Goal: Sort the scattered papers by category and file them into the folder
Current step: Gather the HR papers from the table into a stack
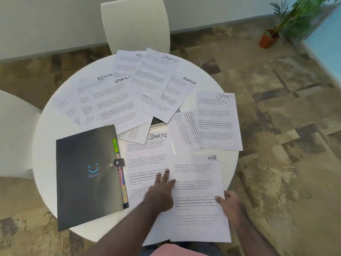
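A black folder (88, 174) with a blue smiley lies shut at the front left of the round white table (48, 130), coloured tabs reading HR and SPORTS at its right edge. Several printed sheets headed ADMIN, SPORTS and HR are spread over the table. My right hand (229, 204) pinches the right edge of the HR sheet (197, 200) nearest me, thumb on top. My left hand (161, 189) lies flat with fingers spread on a SPORTS sheet (147, 156), at the HR sheet's left edge.
A white chair (136, 23) stands beyond the table and another (14, 133) at the left. A potted plant (271, 36) is on the patterned carpet at the far right. A dark object (156, 120) peeks out under the middle papers.
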Action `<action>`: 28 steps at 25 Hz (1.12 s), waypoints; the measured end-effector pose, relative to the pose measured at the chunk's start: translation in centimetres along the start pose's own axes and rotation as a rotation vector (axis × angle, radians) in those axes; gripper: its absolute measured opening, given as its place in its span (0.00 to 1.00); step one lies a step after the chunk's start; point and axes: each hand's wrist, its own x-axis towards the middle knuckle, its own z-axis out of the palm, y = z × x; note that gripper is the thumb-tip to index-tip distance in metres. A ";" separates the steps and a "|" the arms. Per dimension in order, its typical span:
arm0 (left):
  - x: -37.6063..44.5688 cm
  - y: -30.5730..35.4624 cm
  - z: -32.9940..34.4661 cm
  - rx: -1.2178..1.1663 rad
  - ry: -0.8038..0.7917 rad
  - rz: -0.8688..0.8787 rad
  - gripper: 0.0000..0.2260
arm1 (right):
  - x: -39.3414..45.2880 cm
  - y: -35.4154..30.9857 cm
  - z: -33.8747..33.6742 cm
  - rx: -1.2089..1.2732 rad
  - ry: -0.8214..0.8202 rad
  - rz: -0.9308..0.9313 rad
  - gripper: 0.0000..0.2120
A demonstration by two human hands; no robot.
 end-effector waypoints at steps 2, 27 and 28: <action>0.0 -0.2 -0.1 -0.037 0.024 0.016 0.33 | 0.4 0.4 -1.4 0.020 -0.011 -0.004 0.06; -5.5 -4.9 -10.9 -1.531 0.498 -0.039 0.07 | -0.7 -16.8 0.2 0.364 -0.260 -0.485 0.04; -5.7 -5.7 -11.2 -1.539 0.517 -0.040 0.07 | -1.1 -17.6 1.1 0.361 -0.255 -0.501 0.04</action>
